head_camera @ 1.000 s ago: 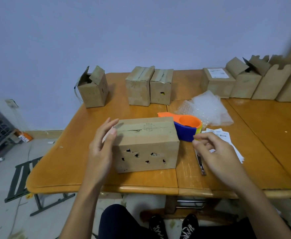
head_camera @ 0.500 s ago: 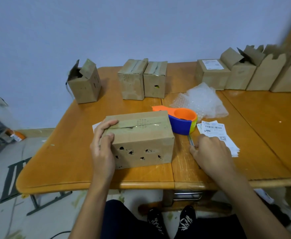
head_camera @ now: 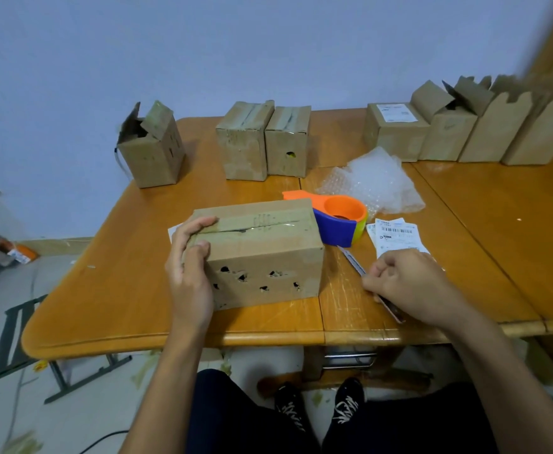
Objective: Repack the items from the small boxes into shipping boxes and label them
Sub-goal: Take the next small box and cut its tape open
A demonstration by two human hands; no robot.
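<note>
My right hand [head_camera: 409, 283] grips what looks like a cutter [head_camera: 353, 261], just right of the box [head_camera: 268, 250] — left hand [head_camera: 188, 280] clamps its left end, long axis running left-right

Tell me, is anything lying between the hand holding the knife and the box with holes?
Nothing visible does. Only table surface separates the right hand, gripping the knife, from the box, which the left hand holds.
</note>
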